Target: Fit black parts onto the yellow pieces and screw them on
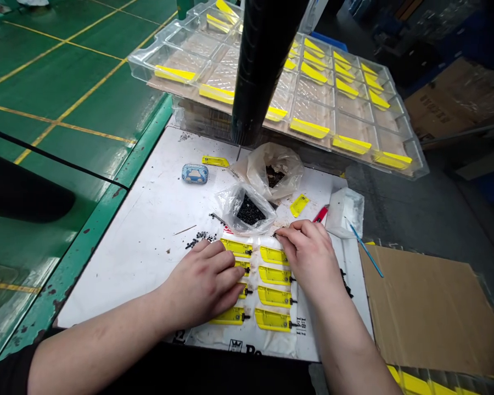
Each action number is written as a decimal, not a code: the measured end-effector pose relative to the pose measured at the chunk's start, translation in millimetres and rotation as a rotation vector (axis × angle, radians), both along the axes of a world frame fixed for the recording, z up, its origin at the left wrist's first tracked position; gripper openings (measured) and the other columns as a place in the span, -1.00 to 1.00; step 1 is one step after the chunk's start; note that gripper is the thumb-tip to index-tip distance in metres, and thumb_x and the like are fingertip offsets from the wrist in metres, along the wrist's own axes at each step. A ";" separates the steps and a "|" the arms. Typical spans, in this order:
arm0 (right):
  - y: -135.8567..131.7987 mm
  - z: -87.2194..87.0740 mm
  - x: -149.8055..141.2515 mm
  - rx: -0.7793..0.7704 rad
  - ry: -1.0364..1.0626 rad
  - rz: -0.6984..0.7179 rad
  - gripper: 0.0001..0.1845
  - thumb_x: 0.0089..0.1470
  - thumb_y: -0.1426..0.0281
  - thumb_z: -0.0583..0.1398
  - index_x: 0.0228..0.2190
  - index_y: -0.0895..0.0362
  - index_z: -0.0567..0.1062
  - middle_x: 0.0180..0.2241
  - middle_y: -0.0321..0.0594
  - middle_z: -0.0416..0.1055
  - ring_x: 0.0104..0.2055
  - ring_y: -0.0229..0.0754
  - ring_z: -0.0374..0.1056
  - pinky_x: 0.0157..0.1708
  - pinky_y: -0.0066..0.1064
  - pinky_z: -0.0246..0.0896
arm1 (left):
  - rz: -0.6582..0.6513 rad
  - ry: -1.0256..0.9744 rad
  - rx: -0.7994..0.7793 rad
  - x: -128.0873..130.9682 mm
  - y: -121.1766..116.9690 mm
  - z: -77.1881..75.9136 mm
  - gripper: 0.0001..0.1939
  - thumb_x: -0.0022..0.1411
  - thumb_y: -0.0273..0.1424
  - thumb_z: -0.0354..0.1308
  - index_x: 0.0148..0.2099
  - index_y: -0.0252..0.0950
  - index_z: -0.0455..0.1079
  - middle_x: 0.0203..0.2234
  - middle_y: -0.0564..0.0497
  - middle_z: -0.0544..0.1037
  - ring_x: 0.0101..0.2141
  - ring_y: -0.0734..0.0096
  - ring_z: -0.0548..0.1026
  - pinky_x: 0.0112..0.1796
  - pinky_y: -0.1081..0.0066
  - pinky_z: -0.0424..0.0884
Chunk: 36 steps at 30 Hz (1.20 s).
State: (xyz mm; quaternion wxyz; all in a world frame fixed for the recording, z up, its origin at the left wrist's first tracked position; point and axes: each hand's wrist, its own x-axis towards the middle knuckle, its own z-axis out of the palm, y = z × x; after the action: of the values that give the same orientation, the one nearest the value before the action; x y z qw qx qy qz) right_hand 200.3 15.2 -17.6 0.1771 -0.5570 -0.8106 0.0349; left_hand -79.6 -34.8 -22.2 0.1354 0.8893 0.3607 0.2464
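Two columns of yellow plastic parts [274, 297] lie before me, each with a small black piece at its right end. My left hand [206, 280] rests over the left column with its fingers curled, covering portions of several parts; whatever may be in its grasp is hidden. My right hand [310, 255] is above the top of the right column, thumb and forefinger pinched at a tiny dark piece, too small to name. Beyond them, a clear plastic bag [267, 215] holds small black rings. Loose black rings [200, 238] are scattered beside my left fingers.
A second bag [294, 170], a blue-and-white tin [195, 174] and a red knife [321, 213] lie farther back. A black hanging tool [257, 71] comes down before a compartment tray [409, 170] of yellow parts. Cardboard [432, 307] is at right, near a blue stick [366, 251].
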 end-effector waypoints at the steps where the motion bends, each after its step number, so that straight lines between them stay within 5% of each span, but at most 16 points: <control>1: 0.1 0.0 0.1 0.000 0.001 -0.002 -0.82 0.42 0.37 0.27 -0.13 0.03 0.72 -0.18 -0.12 0.53 -0.08 0.02 0.38 0.03 -0.04 0.41 | -0.001 -0.001 -0.003 0.0 0.1 0.9 -0.80 0.55 -0.26 0.16 -0.06 -0.23 0.57 -0.34 -0.01 0.51 -0.26 0.19 0.37 -0.20 0.16 0.22; 26: 1.8 2.4 -0.8 -0.041 0.054 -0.022 -0.81 0.41 0.35 0.25 -0.18 0.06 0.70 -0.18 -0.09 0.56 -0.07 0.06 0.40 0.05 0.00 0.38 | -0.001 -0.034 -0.009 -1.8 1.4 0.9 -0.81 0.53 -0.27 0.17 -0.02 -0.22 0.57 -0.34 -0.02 0.54 -0.27 0.21 0.42 -0.22 0.16 0.30; 30: -1.4 14.0 2.3 -0.111 0.304 -0.072 -0.82 0.39 0.26 0.29 -0.17 0.00 0.72 -0.15 -0.12 0.56 -0.07 0.02 0.47 0.00 -0.06 0.44 | -0.006 -0.045 -0.031 -2.7 2.3 6.1 -0.82 0.53 -0.29 0.18 -0.03 -0.23 0.59 -0.33 -0.02 0.56 -0.28 0.23 0.44 -0.20 0.19 0.34; 36: -8.4 25.6 3.1 -0.354 1.033 -0.144 -0.84 0.22 0.17 0.45 -0.24 -0.02 0.71 -0.15 -0.18 0.56 -0.09 -0.06 0.51 -0.08 -0.18 0.47 | 0.021 -0.140 -0.023 -4.8 4.2 7.8 -0.85 0.50 -0.36 0.22 -0.01 -0.25 0.60 -0.32 -0.03 0.60 -0.28 0.24 0.47 -0.16 0.20 0.42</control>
State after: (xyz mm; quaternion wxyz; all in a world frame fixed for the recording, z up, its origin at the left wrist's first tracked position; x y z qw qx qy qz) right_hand 203.4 6.7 8.1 0.4577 -0.5427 -0.5600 0.4272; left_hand -84.4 -30.6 -14.4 0.1680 0.8643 0.3626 0.3053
